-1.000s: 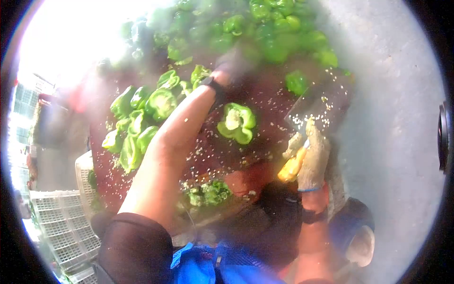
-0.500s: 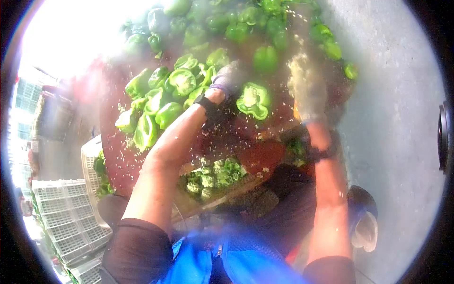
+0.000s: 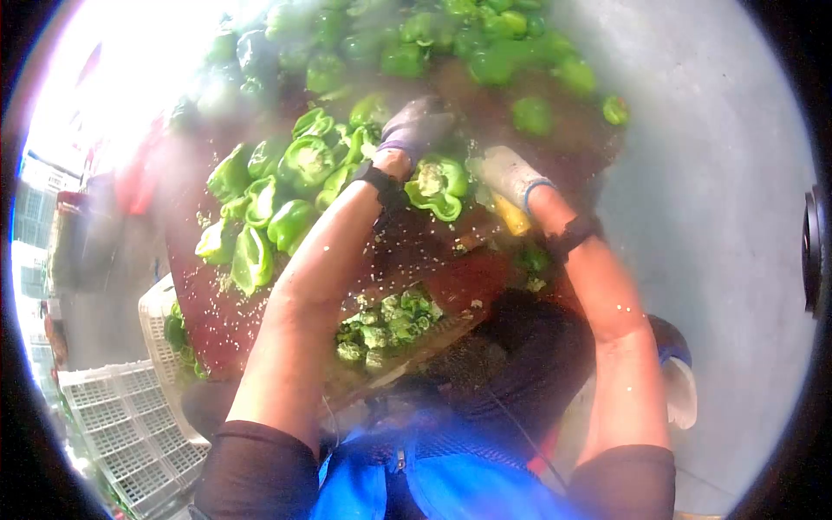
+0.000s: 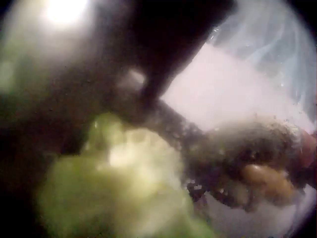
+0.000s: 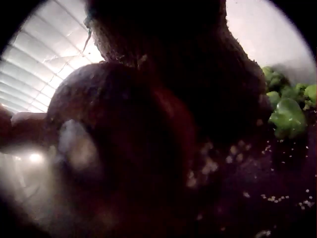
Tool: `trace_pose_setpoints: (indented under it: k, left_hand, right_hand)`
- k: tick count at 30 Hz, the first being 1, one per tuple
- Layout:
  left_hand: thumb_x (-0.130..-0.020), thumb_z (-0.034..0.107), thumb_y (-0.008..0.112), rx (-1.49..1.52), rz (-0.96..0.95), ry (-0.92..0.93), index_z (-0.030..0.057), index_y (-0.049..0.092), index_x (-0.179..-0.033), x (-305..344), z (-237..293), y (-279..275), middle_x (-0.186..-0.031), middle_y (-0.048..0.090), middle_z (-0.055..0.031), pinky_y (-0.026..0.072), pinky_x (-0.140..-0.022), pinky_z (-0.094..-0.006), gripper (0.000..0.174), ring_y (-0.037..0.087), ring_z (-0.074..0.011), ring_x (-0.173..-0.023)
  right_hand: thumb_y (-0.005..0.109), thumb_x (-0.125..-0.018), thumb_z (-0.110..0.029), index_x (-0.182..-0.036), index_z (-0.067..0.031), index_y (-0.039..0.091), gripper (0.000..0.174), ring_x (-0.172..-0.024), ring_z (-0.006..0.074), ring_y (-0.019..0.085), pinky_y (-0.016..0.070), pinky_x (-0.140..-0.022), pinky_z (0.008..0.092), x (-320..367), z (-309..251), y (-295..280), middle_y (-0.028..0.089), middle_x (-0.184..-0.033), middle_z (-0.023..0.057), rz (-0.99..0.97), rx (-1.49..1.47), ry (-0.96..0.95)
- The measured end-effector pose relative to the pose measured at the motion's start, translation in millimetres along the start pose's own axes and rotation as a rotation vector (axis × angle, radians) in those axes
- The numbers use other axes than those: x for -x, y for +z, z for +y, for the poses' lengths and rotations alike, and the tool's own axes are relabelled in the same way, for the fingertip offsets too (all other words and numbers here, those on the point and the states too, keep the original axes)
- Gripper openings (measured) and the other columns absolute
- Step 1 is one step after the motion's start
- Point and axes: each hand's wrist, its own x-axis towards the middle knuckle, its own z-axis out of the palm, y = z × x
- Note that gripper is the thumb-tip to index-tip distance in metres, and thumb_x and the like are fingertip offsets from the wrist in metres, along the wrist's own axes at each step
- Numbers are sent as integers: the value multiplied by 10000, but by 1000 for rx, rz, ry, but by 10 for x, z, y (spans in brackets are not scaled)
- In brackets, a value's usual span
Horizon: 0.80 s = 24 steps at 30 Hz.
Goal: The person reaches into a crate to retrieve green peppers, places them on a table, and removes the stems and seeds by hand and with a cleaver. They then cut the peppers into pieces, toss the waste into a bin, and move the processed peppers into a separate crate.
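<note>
My gloved left hand [image 3: 420, 128] is over the dark red board [image 3: 425, 243], just beyond a halved green bell pepper [image 3: 438, 184]. Haze blurs its fingers, and I cannot tell whether they hold anything. In my gloved right hand [image 3: 513, 178] is a cleaver, gripped by its yellow handle [image 3: 515, 215]; the blade is lost in the blur. This hand has its fingertips toward the left hand, to the right of the halved pepper. A pale cut pepper [image 4: 143, 173] looms large in the left wrist view. The right wrist view is mostly dark, with the glove [image 5: 178, 69] filling its middle.
More cut peppers [image 3: 260, 204] lie left of my left forearm. Whole green peppers [image 3: 407, 56] are heaped across the back. Cut-out pepper cores [image 3: 390, 325] sit by the near edge, and white seeds litter the board. White plastic crates [image 3: 121, 425] stand at lower left.
My right hand has moved with the cleaver, first away from me, then left and inward toward the left hand. The left hand stays near the halved pepper.
</note>
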Motion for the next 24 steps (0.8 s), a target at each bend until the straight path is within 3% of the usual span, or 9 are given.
trace_pose_setpoints:
  k: [5,9,12,15,18,20,22,23,24]
  left_hand:
    - [-811,311,595,-184,-88,-80,59,614,-1174,-29,178,26,-1147,636,-167,481,-891,-359,442,603,-283,-1064]
    - [-857,191,653,-417,-187,-55,10,518,-1285,53,414,-75,-1117,640,-94,482,-833,-284,484,601,-174,-971]
    - [-869,231,626,-219,-98,23,35,575,-1212,82,115,-64,-1012,644,-64,479,-783,-286,398,594,-161,-894]
    - [-865,232,623,79,-85,70,64,571,-1218,-96,-429,-66,-950,634,-43,481,-747,-298,394,587,-158,-851]
    - [-847,175,631,239,-100,44,89,584,-1209,-174,-728,-125,-950,634,-32,493,-747,-307,375,592,-159,-866]
    - [-840,128,627,-63,-107,155,114,594,-1205,-14,-507,-181,-969,635,-24,503,-758,-306,366,598,-161,-887]
    - [-842,84,617,-815,-62,399,143,600,-1207,286,7,-271,-998,637,-14,515,-774,-294,370,606,-164,-914]
    - [-799,43,637,-935,-251,68,165,606,-1209,381,384,-272,-1150,615,-38,518,-840,-293,429,613,-183,-978]
    - [-793,49,639,-813,-201,111,159,617,-1191,338,323,-285,-1147,619,-47,521,-832,-298,413,620,-193,-965]
  right_hand:
    - [589,-873,-369,-868,-58,602,312,-488,193,555,452,-423,329,-145,508,-83,583,-632,71,-107,-447,60]
    - [597,-870,-393,-863,-84,621,310,-483,172,555,449,-424,307,-116,633,-95,601,-653,60,-150,-524,47]
    - [599,-871,-417,-838,-105,626,315,-471,154,541,440,-420,286,-174,783,76,592,-635,35,-78,-677,-154]
    - [600,-871,-438,-802,-119,617,327,-471,152,532,440,-432,282,-32,714,20,579,-620,18,-175,-797,71]
    - [595,-874,-452,-776,-128,600,339,-464,162,525,439,-433,295,-17,761,46,576,-618,20,-128,-835,55]
    - [592,-875,-454,-779,-126,600,341,-462,165,526,443,-434,301,-108,844,58,577,-619,24,-146,-892,82]
    - [588,-878,-453,-790,-123,604,342,-462,168,530,448,-435,306,-194,910,73,580,-621,28,-162,-965,103]
    - [585,-880,-451,-800,-120,608,341,-462,169,533,452,-435,308,-226,954,78,582,-623,30,-167,-1011,120]
    - [583,-882,-449,-810,-117,612,341,-463,170,537,455,-436,310,-246,970,68,585,-626,32,-173,-1059,139]
